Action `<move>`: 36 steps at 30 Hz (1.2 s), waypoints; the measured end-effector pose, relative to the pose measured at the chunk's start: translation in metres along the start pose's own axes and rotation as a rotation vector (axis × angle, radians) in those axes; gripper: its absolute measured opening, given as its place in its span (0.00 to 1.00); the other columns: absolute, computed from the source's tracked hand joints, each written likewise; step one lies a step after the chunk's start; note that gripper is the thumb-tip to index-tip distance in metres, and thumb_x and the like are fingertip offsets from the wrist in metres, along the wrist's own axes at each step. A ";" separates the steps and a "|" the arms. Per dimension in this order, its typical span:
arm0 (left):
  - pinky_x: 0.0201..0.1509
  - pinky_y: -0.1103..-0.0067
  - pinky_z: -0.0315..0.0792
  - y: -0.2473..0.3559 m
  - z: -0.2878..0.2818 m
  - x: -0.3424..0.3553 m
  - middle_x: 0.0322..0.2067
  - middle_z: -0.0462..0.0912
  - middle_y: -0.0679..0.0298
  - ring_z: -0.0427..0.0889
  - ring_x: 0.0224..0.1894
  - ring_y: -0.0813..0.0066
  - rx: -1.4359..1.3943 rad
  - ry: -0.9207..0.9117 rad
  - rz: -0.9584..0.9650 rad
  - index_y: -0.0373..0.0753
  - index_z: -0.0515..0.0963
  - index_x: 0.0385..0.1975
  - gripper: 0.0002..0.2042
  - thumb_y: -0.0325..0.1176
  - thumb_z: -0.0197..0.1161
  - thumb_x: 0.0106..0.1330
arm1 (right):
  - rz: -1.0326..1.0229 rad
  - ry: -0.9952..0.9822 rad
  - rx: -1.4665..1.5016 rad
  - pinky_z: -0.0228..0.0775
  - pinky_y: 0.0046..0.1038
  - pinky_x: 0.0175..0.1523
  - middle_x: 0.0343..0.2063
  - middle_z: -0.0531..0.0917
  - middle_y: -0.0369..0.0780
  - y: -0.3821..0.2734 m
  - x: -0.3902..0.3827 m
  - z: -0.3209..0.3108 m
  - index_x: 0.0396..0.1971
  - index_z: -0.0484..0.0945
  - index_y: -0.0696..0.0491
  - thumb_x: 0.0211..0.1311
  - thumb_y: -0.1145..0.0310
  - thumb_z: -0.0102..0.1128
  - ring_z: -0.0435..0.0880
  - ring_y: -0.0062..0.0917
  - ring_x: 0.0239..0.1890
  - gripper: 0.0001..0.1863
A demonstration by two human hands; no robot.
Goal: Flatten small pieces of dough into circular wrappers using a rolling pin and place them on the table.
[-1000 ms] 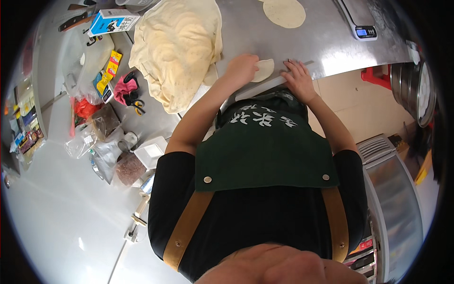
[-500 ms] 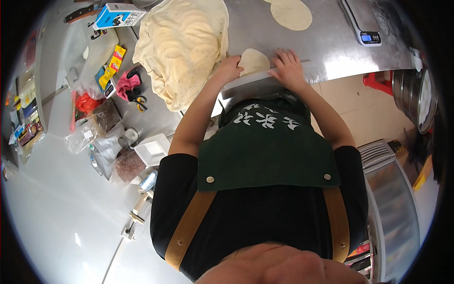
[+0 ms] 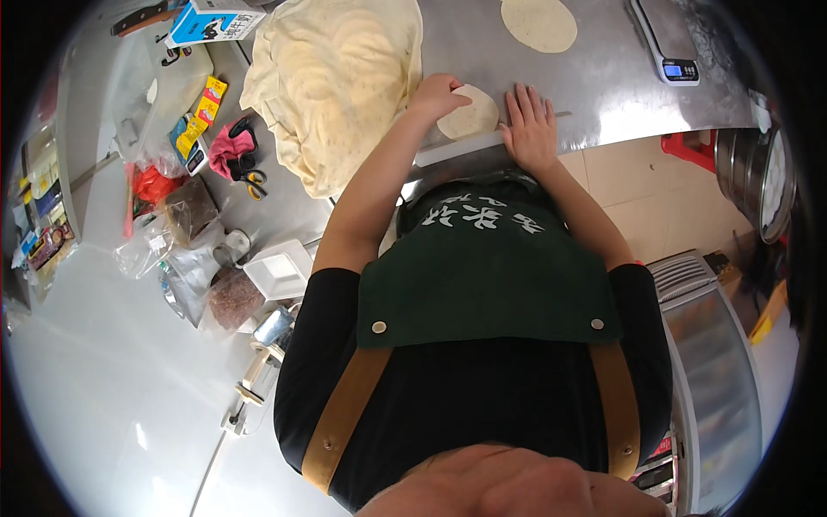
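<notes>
A small flat round of dough [image 3: 468, 114] lies on the steel table near its front edge. My left hand [image 3: 440, 95] is closed at the dough's upper left edge, thumb and fingers pinching the rim. To the right of the round, my right hand [image 3: 531, 129] lies flat with fingers stretched out, holding nothing. A pale straight bar [image 3: 457, 149] runs along the table edge below the dough and meets the base of my right hand; its kind is hard to make out. A thin stick end shows beyond that hand.
Left of my hands sits a large mass of dough or dough-like sheet [image 3: 345, 86]. Another dough round [image 3: 540, 24] lies farther off, with a digital scale [image 3: 676, 65] to its right. A milk carton [image 3: 211, 24], scissors [image 3: 255, 183] and bags [image 3: 185, 211] crowd the left.
My left hand has moved up and right to the dough's upper rim. The small round has turned or shifted slightly right. My right hand has shifted slightly, its fingers straighter.
</notes>
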State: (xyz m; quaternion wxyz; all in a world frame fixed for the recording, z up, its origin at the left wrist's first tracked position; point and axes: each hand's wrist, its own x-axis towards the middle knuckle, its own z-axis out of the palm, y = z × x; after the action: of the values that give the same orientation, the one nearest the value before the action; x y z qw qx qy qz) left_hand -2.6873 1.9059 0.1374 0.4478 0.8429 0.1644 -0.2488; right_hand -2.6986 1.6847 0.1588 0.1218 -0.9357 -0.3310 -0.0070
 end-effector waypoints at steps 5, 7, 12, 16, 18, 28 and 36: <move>0.42 0.75 0.71 0.005 0.001 0.001 0.35 0.79 0.58 0.78 0.38 0.65 0.072 0.003 -0.047 0.36 0.77 0.35 0.22 0.41 0.70 0.40 | 0.058 0.064 0.018 0.49 0.46 0.61 0.58 0.62 0.47 0.001 0.035 0.007 0.54 0.64 0.55 0.54 0.57 0.51 0.59 0.39 0.61 0.29; 0.44 0.74 0.71 0.005 -0.001 -0.001 0.36 0.79 0.57 0.78 0.40 0.64 0.135 -0.064 -0.080 0.37 0.77 0.36 0.23 0.43 0.70 0.40 | 0.072 0.082 0.034 0.49 0.44 0.62 0.59 0.61 0.46 0.002 0.035 0.006 0.55 0.63 0.55 0.54 0.57 0.52 0.57 0.39 0.62 0.30; 0.43 0.70 0.71 0.031 -0.005 -0.022 0.35 0.78 0.54 0.77 0.41 0.59 0.430 -0.129 0.038 0.37 0.76 0.35 0.18 0.40 0.66 0.46 | -0.089 -0.054 0.201 0.48 0.42 0.63 0.56 0.64 0.44 0.010 -0.023 -0.010 0.50 0.67 0.53 0.47 0.61 0.61 0.59 0.37 0.60 0.28; 0.41 0.69 0.71 0.047 0.009 -0.062 0.33 0.79 0.54 0.77 0.39 0.56 0.519 0.088 0.287 0.38 0.76 0.37 0.16 0.37 0.63 0.49 | -0.201 -0.127 0.193 0.49 0.40 0.63 0.50 0.69 0.41 0.028 -0.042 -0.013 0.43 0.71 0.50 0.44 0.67 0.62 0.63 0.33 0.57 0.22; 0.41 0.69 0.71 0.045 0.008 -0.068 0.33 0.79 0.53 0.77 0.39 0.56 0.393 0.146 0.296 0.38 0.75 0.38 0.17 0.36 0.63 0.49 | -0.201 -0.126 0.222 0.51 0.40 0.63 0.44 0.71 0.38 0.033 -0.045 -0.023 0.37 0.72 0.49 0.42 0.69 0.62 0.67 0.31 0.53 0.18; 0.40 0.70 0.69 0.011 0.007 -0.047 0.35 0.78 0.51 0.77 0.38 0.55 0.278 0.139 0.104 0.35 0.75 0.37 0.17 0.34 0.64 0.47 | -0.274 -0.119 0.216 0.53 0.39 0.62 0.39 0.72 0.38 0.039 0.003 -0.029 0.35 0.73 0.49 0.41 0.69 0.63 0.69 0.32 0.48 0.17; 0.35 0.79 0.68 0.005 0.008 -0.027 0.28 0.79 0.63 0.75 0.31 0.76 -0.450 0.050 -0.118 0.33 0.77 0.36 0.16 0.35 0.65 0.51 | 0.033 0.155 0.049 0.52 0.44 0.61 0.52 0.68 0.45 0.008 0.023 0.015 0.43 0.72 0.53 0.53 0.58 0.53 0.65 0.36 0.57 0.20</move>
State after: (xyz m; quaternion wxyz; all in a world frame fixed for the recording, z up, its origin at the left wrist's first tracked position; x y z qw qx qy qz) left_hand -2.7095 1.8949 0.1524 0.6047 0.7169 0.2757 -0.2105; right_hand -2.6763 1.6965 0.1449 0.1699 -0.9344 -0.3054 -0.0694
